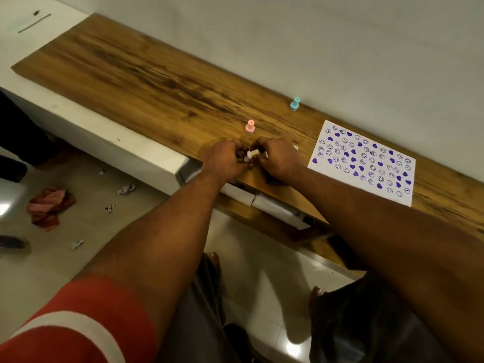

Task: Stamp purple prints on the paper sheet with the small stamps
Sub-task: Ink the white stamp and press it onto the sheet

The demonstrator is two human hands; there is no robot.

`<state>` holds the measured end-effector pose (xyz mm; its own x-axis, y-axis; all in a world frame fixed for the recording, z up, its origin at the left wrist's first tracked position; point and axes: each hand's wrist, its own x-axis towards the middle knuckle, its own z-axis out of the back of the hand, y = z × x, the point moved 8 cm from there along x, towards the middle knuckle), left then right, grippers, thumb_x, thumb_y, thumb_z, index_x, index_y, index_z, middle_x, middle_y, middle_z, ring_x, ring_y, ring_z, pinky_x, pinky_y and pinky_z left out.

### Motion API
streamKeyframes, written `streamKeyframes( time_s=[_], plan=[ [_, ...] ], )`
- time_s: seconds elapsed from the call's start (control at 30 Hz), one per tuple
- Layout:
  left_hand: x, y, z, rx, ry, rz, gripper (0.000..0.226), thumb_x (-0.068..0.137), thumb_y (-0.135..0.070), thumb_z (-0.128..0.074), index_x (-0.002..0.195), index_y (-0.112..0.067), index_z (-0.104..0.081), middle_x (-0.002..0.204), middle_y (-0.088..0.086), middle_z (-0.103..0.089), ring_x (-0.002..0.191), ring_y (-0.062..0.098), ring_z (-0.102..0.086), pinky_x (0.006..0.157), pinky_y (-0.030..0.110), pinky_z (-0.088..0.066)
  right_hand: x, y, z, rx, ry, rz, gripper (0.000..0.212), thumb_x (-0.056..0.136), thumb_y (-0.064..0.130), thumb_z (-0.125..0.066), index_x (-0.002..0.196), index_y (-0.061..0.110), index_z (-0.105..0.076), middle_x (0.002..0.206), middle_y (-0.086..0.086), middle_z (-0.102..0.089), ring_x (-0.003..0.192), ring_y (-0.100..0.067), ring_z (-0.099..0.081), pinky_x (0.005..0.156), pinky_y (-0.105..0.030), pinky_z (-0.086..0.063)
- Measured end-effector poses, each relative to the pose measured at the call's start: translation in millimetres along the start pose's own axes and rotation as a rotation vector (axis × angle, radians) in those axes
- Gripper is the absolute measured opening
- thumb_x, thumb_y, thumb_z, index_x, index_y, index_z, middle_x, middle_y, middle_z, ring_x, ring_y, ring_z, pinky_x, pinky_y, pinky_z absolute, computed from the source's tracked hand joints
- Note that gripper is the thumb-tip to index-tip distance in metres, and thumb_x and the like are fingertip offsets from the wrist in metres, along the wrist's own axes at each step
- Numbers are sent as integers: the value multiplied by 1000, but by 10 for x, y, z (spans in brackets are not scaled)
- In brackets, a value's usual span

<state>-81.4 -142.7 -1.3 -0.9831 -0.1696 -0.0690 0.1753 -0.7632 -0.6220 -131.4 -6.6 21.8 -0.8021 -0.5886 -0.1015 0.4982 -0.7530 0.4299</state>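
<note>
The white paper sheet (366, 161) lies on the wooden shelf (146, 79) at the right, covered with several purple hearts and smiley prints. My left hand (226, 159) and my right hand (277, 159) meet at the shelf's front edge, left of the sheet. Both hold a small white stamp (252, 154) lying sideways between their fingertips. A pink stamp (250, 127) stands upright just behind my hands. A teal stamp (295, 104) stands farther back by the wall. A dark object (272, 182), partly hidden, lies under my right wrist.
The wall runs right behind the shelf. A white cabinet (110, 142) sits below the shelf's left part, with rolled white paper (262, 203) tucked under the edge. On the floor lie a red cloth (48, 206) and scraps of paper (127, 189).
</note>
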Motion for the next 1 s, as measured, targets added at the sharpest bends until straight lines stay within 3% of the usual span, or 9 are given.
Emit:
streamKeyframes(
  time_s=[0.17, 0.37, 0.53, 0.63, 0.73, 1.0],
  plan=[
    [31, -23, -30, -39, 66, 30, 43, 77, -40, -89, 117, -29, -75, 88, -14, -65, 87, 10, -65, 74, 29, -50, 24, 62, 0, -116, 36, 51, 28, 98, 33, -63, 125, 26, -68, 107, 2, -72, 90, -12, -61, 73, -28, -48],
    [62, -26, -8, 4, 85, 50, 51, 78, -41, -88, 124, -25, -71, 116, -1, -72, 105, 18, -66, 90, 38, -55, 95, 307, 87, -472, 81, 229, 25, 103, 30, -55, 125, 27, -66, 103, 1, -69, 90, -15, -62, 63, -25, -42],
    [65, -36, -15, 30, 77, 28, 51, 80, -42, -87, 125, -24, -69, 119, 1, -71, 109, 21, -65, 85, 34, -49, 89, 367, 80, -488, 120, 282, 26, 104, 30, -53, 126, 27, -65, 109, 0, -68, 102, -20, -65, 80, -34, -57],
    [50, -51, -20, 37, 94, -1, 48, 80, -42, -86, 123, -26, -70, 116, 1, -71, 105, 20, -64, 88, 40, -54, 96, 352, 100, -420, 91, 283, 27, 104, 27, -53, 127, 29, -67, 111, 2, -71, 102, -18, -66, 80, -30, -53],
    [49, -52, -37, 47, 82, -21, 43, 82, -41, -85, 120, -26, -70, 113, 0, -70, 103, 19, -64, 83, 36, -52, 58, 353, 111, -417, 68, 333, 28, 103, 26, -55, 128, 30, -67, 113, 2, -71, 105, -19, -65, 80, -27, -50],
    [100, -92, -52, 101, 91, -22, 41, 85, -41, -81, 122, -28, -71, 112, -1, -73, 102, 21, -67, 87, 41, -56, -98, 520, 35, -734, 51, 547, 40, 96, 27, -66, 135, 26, -60, 126, -8, -64, 115, -29, -58, 74, -38, -52]
  ],
)
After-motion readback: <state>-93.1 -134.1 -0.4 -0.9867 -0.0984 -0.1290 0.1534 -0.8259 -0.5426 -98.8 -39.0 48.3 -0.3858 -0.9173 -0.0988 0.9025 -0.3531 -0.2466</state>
